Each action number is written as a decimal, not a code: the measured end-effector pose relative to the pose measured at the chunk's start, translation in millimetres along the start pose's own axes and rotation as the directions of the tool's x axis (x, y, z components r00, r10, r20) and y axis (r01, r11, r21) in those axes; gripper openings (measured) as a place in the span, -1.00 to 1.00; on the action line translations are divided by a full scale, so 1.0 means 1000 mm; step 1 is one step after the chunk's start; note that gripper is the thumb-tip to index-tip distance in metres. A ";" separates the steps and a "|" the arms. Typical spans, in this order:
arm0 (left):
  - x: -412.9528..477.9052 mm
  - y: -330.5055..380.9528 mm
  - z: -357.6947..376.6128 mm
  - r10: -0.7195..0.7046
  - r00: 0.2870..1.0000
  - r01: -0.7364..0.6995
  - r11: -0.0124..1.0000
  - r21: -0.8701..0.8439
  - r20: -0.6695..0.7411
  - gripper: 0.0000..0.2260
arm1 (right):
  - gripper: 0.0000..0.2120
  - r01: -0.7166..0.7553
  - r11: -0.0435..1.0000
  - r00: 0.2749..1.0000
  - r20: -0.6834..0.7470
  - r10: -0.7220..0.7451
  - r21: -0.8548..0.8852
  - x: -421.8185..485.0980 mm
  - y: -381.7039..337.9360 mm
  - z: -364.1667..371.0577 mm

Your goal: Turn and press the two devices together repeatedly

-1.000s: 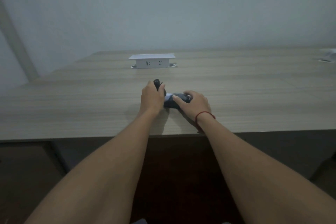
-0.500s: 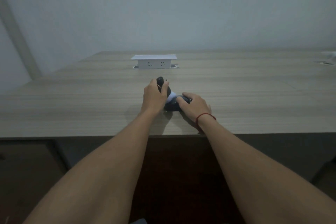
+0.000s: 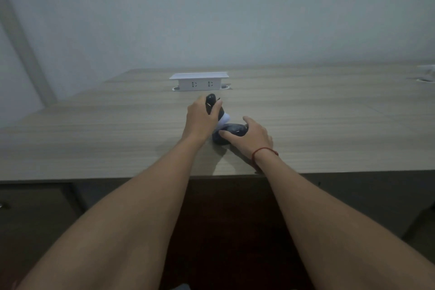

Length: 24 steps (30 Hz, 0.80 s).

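The wooden counter stretches out under my grip, with a white socket box standing beyond my knuckles, and just this side of that box I seem to be mid-step in pulling a dark two-part object apart. My left hand is clenched around its upper dark piece, tilted up and away from me with the arm reaching straight forward, while my right hand, a red cord at its wrist, curls over the lower dark piece and pins it to the counter just right of the left. A pale bit shows between the two; I judge the next move calls for a firm hold below and a steady pull above.
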<state>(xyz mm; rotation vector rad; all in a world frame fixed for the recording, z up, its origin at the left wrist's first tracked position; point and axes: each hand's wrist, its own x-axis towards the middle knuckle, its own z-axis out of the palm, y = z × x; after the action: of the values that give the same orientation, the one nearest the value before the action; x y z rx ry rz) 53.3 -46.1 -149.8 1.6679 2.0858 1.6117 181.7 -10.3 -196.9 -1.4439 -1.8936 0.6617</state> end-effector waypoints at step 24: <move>0.000 -0.019 0.005 -0.143 0.985 0.129 0.982 0.141 0.100 -0.66 | 0.02 0.064 0.988 0.995 0.088 -0.052 -0.140 -0.001 -0.002 -0.005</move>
<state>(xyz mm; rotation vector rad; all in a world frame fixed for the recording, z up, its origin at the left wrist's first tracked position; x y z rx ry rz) 42.8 -40.0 -165.5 1.5700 2.2425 1.3382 184.4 -12.3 -192.0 -1.4627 -2.0776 0.5773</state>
